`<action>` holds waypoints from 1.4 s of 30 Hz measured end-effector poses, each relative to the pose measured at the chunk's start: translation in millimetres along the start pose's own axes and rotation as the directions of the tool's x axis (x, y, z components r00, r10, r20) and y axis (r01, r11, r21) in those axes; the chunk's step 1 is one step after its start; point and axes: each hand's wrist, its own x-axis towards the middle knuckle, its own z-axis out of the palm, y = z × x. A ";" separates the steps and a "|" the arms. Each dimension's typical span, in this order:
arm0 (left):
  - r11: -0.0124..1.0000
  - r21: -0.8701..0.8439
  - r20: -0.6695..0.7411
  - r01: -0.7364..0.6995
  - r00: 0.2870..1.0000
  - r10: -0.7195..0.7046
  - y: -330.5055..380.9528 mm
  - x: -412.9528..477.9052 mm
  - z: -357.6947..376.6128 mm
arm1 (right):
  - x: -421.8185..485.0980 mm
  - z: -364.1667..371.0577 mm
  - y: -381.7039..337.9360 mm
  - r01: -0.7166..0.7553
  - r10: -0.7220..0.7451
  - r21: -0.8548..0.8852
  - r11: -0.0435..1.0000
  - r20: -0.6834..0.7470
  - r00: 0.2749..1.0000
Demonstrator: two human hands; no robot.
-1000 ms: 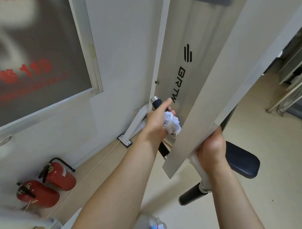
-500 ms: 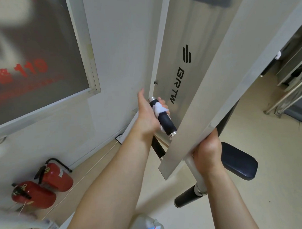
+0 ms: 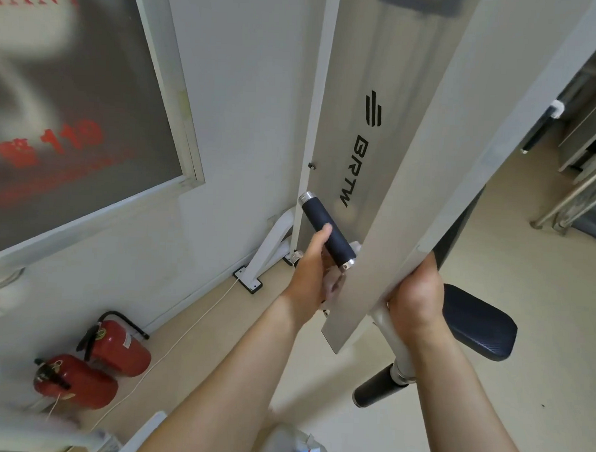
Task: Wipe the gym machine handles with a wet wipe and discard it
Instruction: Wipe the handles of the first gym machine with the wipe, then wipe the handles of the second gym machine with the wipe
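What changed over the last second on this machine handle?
The left hand slid down the handle grip toward its lower end, baring most of it; the wipe, seen earlier, is now hidden. The right hand kept gripping the white bar.

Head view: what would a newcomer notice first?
The black handle at centre, slanting across the silver BRTW panel, with the left hand just below, thumb on it. The right hand grips a white bar at the panel's lower edge. Two red extinguishers lie on the floor, lower left.
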 end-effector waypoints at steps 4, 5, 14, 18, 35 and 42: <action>0.961 0.278 -0.199 -0.012 0.978 0.070 2.0 -16.2 -22.9 | -7.2 5.0 -9.3 0.073 -0.074 -0.010 0.997 -0.068 0.995; 0.961 0.275 -0.248 -0.028 0.964 0.099 5.7 -22.2 -27.7 | -8.9 6.1 -12.0 0.103 -0.104 -0.020 0.995 -0.089 0.991; 0.946 0.011 -0.276 -0.323 0.909 0.313 -4.0 -94.2 -12.7 | -32.4 -3.3 -14.7 0.369 -0.395 -0.231 0.900 -0.078 0.915; 0.906 0.134 -0.304 -0.402 0.853 0.424 -27.3 -133.8 16.2 | -61.9 -28.4 -8.0 0.467 -0.479 -0.323 0.823 0.045 0.877; 0.739 0.492 -0.245 -0.460 0.742 0.624 -189.7 -164.2 182.1 | -111.1 -250.7 -52.5 0.038 0.097 -0.218 0.975 0.577 0.811; 0.723 0.667 -0.137 -0.182 0.923 0.359 -228.1 -120.5 253.3 | -58.6 -333.6 -88.3 -0.038 0.138 -0.174 0.984 0.611 0.780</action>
